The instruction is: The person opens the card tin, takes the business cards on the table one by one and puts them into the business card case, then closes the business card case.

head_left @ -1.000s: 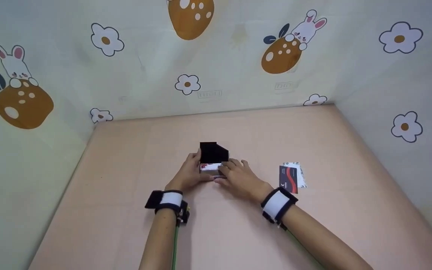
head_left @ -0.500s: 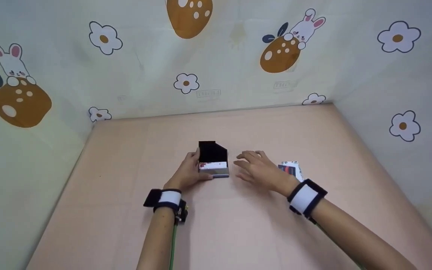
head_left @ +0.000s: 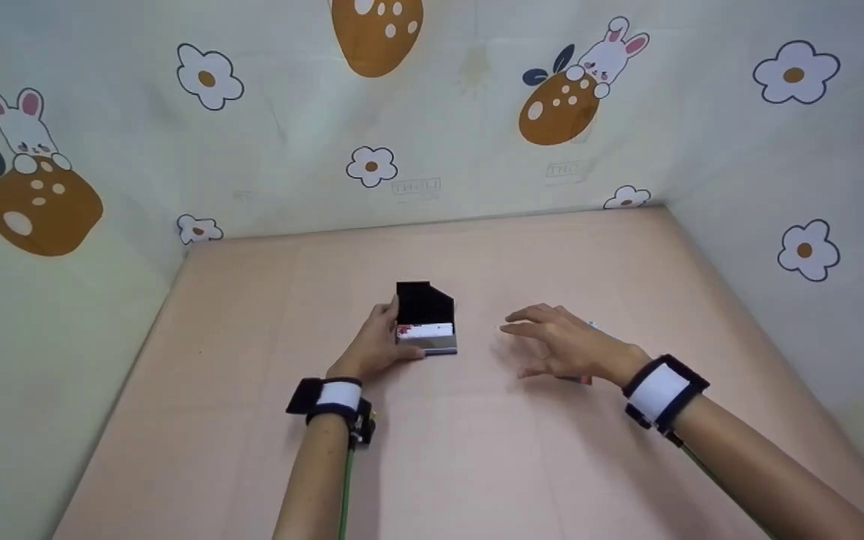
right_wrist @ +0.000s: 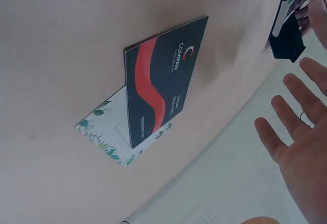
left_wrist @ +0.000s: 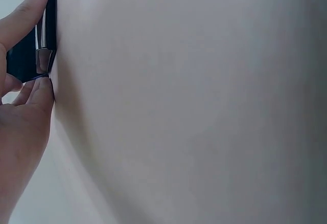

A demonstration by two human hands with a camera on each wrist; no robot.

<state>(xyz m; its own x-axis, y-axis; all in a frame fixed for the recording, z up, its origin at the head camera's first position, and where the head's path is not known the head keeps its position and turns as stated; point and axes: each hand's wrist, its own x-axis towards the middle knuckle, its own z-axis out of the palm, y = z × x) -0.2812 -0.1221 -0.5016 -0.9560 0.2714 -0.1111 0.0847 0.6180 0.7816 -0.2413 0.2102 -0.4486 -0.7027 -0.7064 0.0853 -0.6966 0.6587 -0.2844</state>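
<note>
My left hand (head_left: 372, 346) grips a black business card case (head_left: 424, 304) by its left side, thumb along the front edge. The case's flap stands open at the back, and a white card with red flowers (head_left: 432, 330) shows inside. My right hand (head_left: 571, 343) hovers to the right of the case, fingers spread and holding nothing. Under it lie two stacks or single cards: a dark business card with a red wave (right_wrist: 168, 75) overlaps a white card with green leaves (right_wrist: 107, 132). The right hand hides most of both in the head view.
A pink-covered table (head_left: 289, 300) carries everything. Pale printed walls (head_left: 477, 112) with rabbits and flowers enclose its back and sides. Each wrist wears a strapped camera band (head_left: 661, 394) with a green cable.
My right hand has come off the case and moved right, over the loose cards, with its fingers spread. The left hand keeps hold of the case in the same place.
</note>
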